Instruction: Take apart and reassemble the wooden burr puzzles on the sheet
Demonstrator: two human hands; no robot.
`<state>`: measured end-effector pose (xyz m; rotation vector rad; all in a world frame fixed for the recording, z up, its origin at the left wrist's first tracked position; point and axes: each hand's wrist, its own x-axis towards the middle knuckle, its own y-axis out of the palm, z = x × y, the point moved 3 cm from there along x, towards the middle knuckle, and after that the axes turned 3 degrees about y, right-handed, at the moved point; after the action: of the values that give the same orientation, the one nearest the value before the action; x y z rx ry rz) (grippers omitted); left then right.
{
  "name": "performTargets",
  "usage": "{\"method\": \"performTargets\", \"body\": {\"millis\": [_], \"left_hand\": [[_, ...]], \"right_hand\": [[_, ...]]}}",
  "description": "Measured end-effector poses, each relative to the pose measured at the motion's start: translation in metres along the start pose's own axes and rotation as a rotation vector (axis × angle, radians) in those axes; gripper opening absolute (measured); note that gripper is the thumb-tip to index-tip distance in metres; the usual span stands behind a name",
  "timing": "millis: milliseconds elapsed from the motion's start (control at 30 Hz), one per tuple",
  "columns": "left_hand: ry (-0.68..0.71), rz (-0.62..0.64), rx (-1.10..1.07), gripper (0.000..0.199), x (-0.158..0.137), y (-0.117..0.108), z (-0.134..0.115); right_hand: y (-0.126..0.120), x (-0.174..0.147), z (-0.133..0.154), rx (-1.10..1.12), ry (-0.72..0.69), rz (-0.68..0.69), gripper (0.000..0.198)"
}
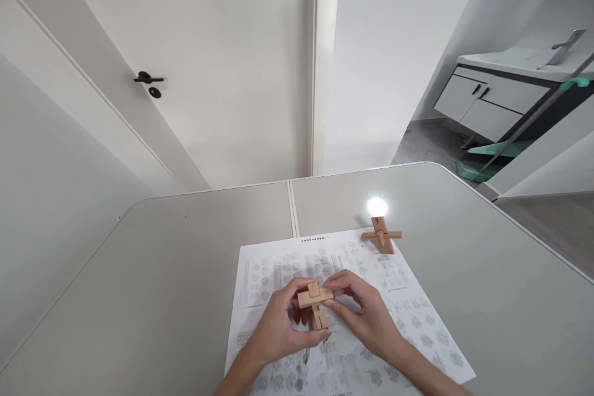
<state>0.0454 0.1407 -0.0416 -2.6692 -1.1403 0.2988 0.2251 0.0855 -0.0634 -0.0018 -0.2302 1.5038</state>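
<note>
Between my hands, above a printed sheet (260, 260), is a wooden burr puzzle (312, 298) of crossed notched blocks, some with dark marks. My left hand (278, 322) grips it from the left, thumb at the lower block and fingers at the top and behind. My right hand (364, 309) pinches the right end of the crossing block between thumb and fingers. A second group of interlocked wooden pieces (382, 236), forming a cross with a dark mark on top, stands at the sheet's upper right edge. The fingers behind the puzzle are partly hidden.
The sheet with small puzzle drawings lies on a grey table (139, 297) with a seam at its far side. Beyond the far edge are a white door (223, 62) with a black handle and, at right, a washbasin cabinet (492, 96).
</note>
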Motion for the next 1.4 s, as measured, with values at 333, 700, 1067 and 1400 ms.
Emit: {"method": "performTargets", "body": {"millis": [333,700,1067,1400], "left_hand": [[-0.017,-0.163,-0.068,0.058,-0.001,-0.013,0.004],[-0.036,-0.401,-0.154,0.057,0.003,-0.029,0.014],[0.009,-0.209,-0.069,0.066,-0.001,-0.011,0.007],[-0.011,-0.201,-0.082,0.068,0.000,-0.010,0.011]], "right_hand": [[-0.003,0.004,0.005,0.034,0.086,0.045,0.031],[0.002,-0.002,0.006,-0.401,-0.084,0.336,0.075],[-0.005,0.004,0.005,0.489,0.364,0.464,0.068],[-0.004,0.006,0.000,0.638,0.420,0.435,0.036]]}}
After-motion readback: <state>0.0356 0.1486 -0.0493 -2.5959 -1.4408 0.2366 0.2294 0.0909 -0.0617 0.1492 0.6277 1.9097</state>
